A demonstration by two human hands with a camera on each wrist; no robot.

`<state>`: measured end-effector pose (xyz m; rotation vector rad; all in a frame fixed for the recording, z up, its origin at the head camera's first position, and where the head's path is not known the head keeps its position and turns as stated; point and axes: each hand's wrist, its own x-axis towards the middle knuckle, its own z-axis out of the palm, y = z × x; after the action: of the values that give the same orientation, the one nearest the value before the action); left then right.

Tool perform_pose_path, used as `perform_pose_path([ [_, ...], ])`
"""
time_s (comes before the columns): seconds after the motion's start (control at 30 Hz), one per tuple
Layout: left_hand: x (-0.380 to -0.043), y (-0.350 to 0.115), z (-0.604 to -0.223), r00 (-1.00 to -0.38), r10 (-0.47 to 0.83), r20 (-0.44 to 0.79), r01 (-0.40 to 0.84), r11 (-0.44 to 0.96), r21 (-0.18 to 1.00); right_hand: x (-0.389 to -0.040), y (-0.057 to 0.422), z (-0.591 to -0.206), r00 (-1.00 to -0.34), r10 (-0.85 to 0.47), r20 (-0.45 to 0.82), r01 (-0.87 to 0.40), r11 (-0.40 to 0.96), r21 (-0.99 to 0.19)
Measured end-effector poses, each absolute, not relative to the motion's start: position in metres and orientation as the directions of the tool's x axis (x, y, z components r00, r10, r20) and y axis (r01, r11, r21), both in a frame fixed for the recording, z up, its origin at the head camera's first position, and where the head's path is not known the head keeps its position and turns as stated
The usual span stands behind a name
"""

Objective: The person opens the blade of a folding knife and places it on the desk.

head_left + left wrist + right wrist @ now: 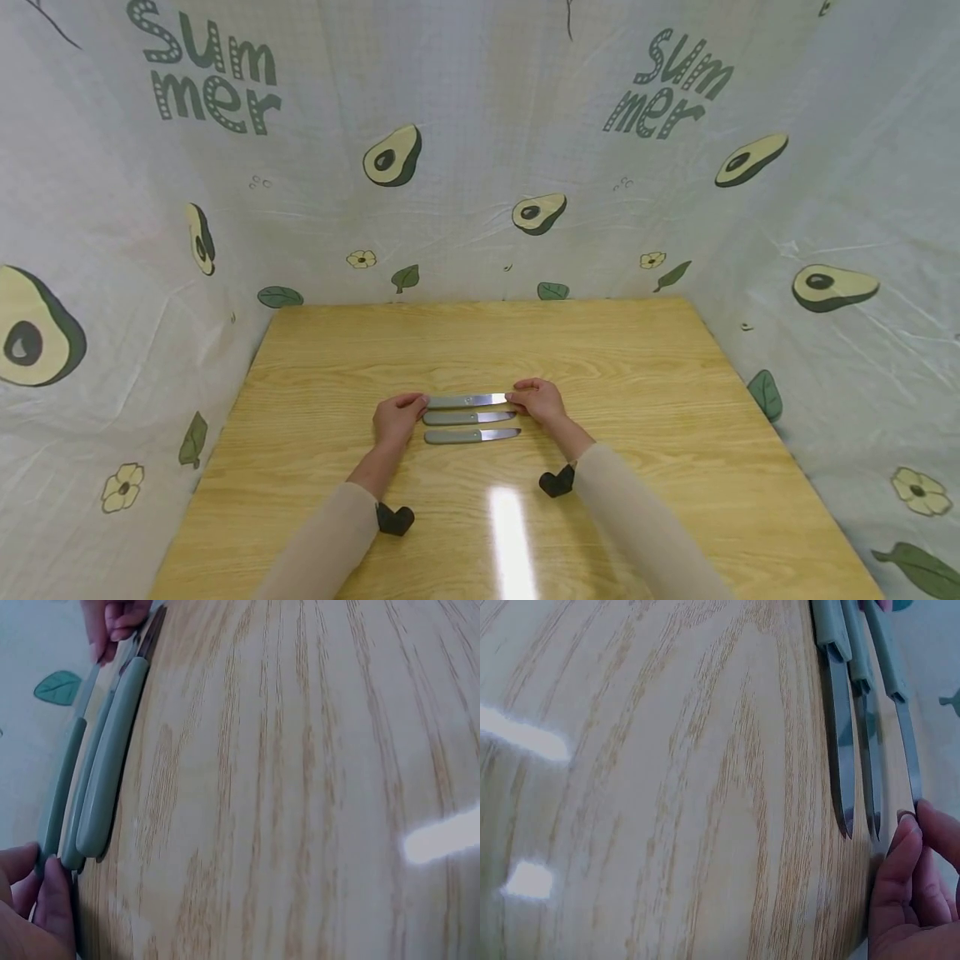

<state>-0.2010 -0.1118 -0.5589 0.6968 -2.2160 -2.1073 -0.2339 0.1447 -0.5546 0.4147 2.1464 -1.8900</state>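
Observation:
Three knives with grey-green handles lie side by side, blades pointing right. My left hand (396,417) pinches the handle end of the farthest knife (453,402) between thumb and fingers. At its other end, my right hand (542,402) pinches the blade tip, which the fingertips hide. Just nearer on the table is the middle knife (450,418), and the nearest knife (453,437) lies in front of that one. In the right wrist view, the held knife (889,656) slants beside the other two, its blade running down to the right fingers (900,862).
The wooden table (600,350) carries a bright light reflection toward its front. White cloth (465,83) printed with avocados, leaves and lettering rises behind it and on both sides. Black straps (393,520) sit at both sleeve cuffs.

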Motion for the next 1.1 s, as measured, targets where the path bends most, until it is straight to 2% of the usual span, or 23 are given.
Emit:
perform_pose_path([
  [0.23,-0.199,-0.1121,-0.5558,-0.904,-0.36,-0.23,-0.328,0.24,0.914,-0.2317,0.1404,-0.5509,-0.93,0.098,-0.354,0.367,0.201,-0.908],
  [0.37,-0.1985,-0.1128,-0.557,-0.915,-0.356,-0.19,-0.312,0.327,0.892,-0.2312,0.1393,-0.5499,-0.933,0.11,-0.342,0.359,0.238,-0.902],
  [0.67,-0.1972,-0.1144,-0.5602,-0.901,-0.388,-0.195,-0.336,0.337,0.879,-0.2308,0.1369,-0.5474,-0.943,0.145,-0.298,0.331,0.373,-0.867],
  [1.1,-0.1974,-0.113,-0.5626,-0.908,-0.387,-0.158,-0.311,0.373,0.874,-0.2327,0.1384,-0.5512,-0.943,0.178,-0.282,0.331,0.39,-0.859],
])
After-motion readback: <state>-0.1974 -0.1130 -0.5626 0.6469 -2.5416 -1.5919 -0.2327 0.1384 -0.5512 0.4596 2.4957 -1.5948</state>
